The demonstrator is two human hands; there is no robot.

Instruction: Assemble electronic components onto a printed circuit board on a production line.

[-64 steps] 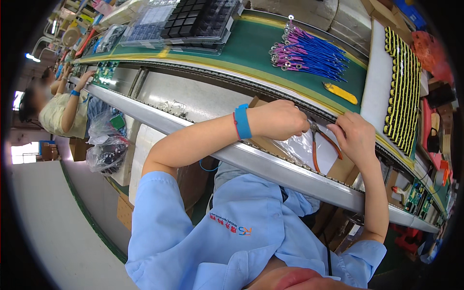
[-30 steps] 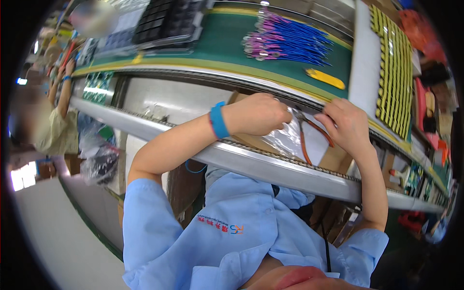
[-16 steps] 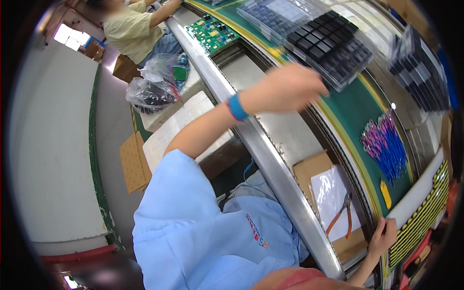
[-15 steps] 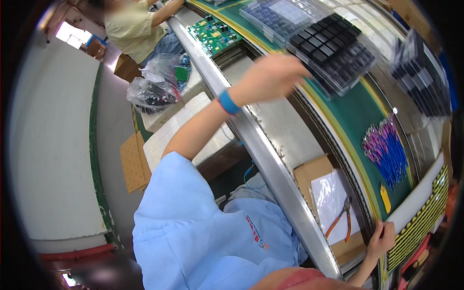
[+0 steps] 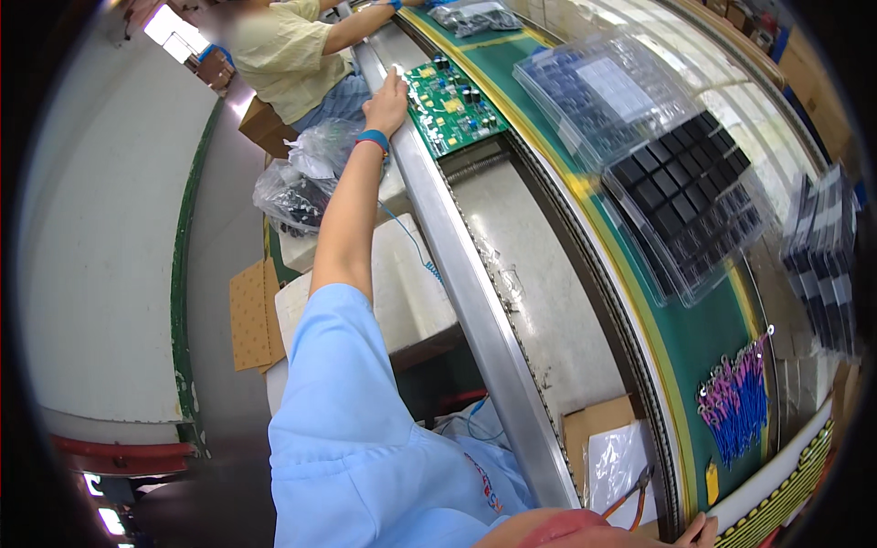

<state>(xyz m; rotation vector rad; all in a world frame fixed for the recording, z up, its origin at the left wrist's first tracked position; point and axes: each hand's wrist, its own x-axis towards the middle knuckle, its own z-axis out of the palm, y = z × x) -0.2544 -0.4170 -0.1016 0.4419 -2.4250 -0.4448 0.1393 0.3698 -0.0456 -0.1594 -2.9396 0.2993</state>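
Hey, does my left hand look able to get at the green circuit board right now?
Yes, most likely: your left hand is right at the left edge of the green circuit board, with nothing visible in between. Whether the fingertips touch it is hard to tell.

The circuit board [image 5: 457,111] was green, dotted black and pale yellow; I saw a blue wristband [image 5: 373,138], a light-blue shirt [image 5: 343,402], blue-and-pink cables [image 5: 742,416] and yellow-and-black striped pieces [image 5: 787,498].

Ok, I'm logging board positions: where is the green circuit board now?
The green circuit board lies at the upper centre of the head view, just right of the left hand, along the right edge of the silver rail.
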